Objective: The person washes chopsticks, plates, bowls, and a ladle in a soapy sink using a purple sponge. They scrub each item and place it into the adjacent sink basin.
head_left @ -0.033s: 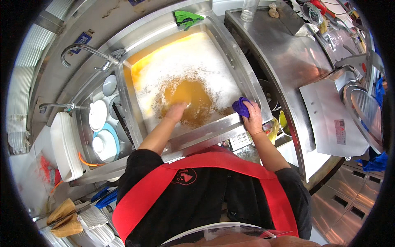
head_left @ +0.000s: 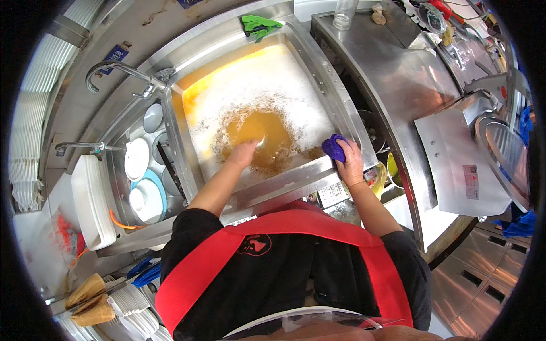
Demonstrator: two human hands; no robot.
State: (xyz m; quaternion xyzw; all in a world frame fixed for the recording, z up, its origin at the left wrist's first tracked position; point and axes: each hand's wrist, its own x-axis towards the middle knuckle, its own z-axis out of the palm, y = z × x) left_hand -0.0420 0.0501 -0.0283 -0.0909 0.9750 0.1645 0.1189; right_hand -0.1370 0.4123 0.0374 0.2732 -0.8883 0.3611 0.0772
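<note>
My left fingers [head_left: 250, 146] dipped into murky orange water, grip hidden by suds, my right fingers [head_left: 343, 149] curled around a purple cloth [head_left: 334, 146] on the sink [head_left: 341, 96] rim, foam [head_left: 256, 85] beyond, green cloth [head_left: 259, 24] at far edge, plates [head_left: 145, 182] in left basin.

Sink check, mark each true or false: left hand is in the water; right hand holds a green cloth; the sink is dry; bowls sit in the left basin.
1. The left hand reaches into the brownish water of the sink: true.
2. The right hand holds a green cloth: false, it grips a purple cloth at the sink's rim.
3. The sink is dry: false, it holds foamy water.
4. White bowls sit in the left basin: true.
</note>
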